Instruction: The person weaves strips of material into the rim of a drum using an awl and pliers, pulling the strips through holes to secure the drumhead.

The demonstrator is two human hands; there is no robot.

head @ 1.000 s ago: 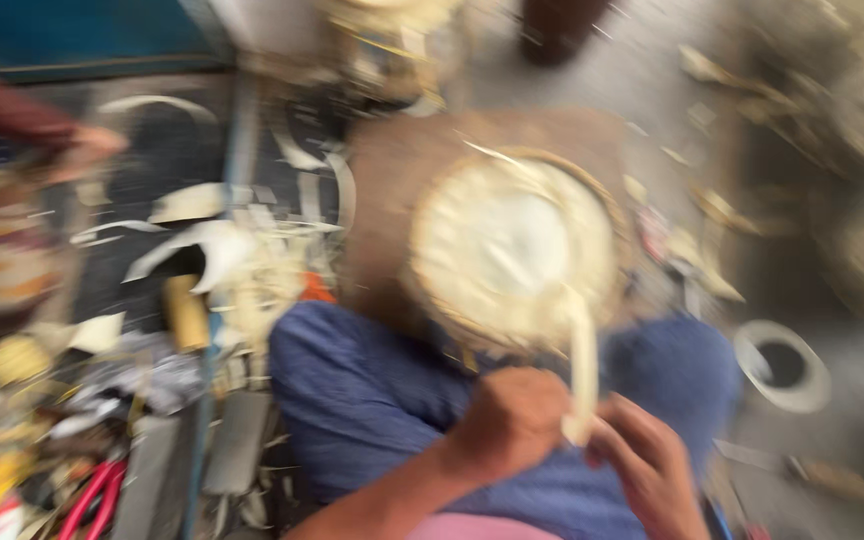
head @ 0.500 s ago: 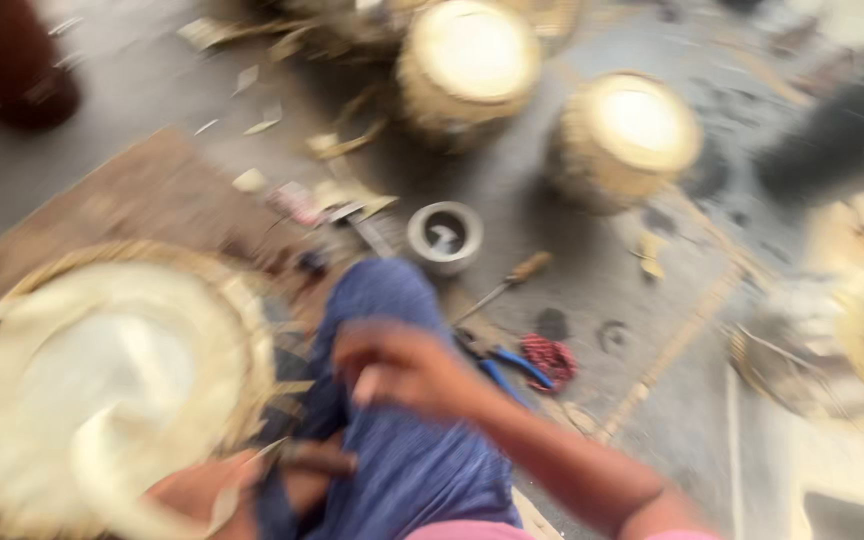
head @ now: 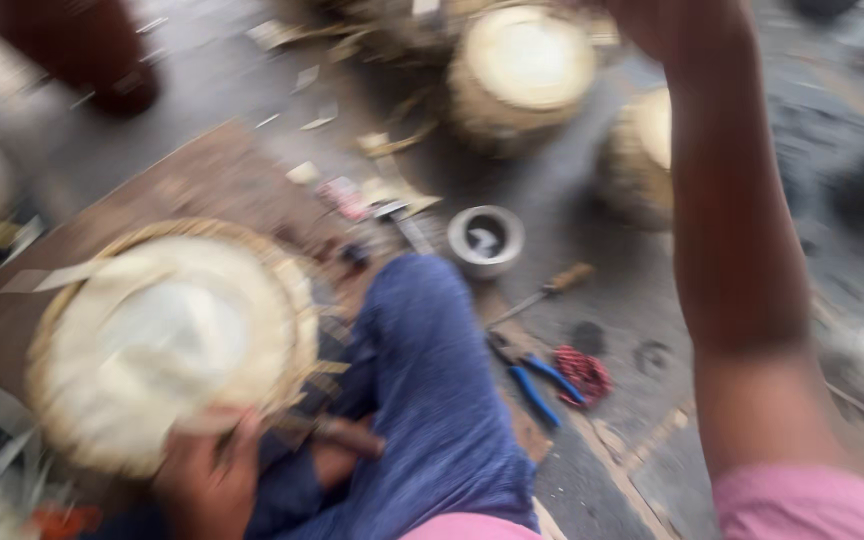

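Left hand [head: 214,478] gripping the near rim of the round pale-skinned drum with woven straw edge [head: 167,340], resting against the blue-trousered knee [head: 432,380]. Right hand [head: 677,25] raised, mostly out of frame; grip impossible to tell. Blue-handled pliers [head: 532,375] on the floor nearby.

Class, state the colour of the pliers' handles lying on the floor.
Blue, on the pliers beside the knee; seen in the head view.
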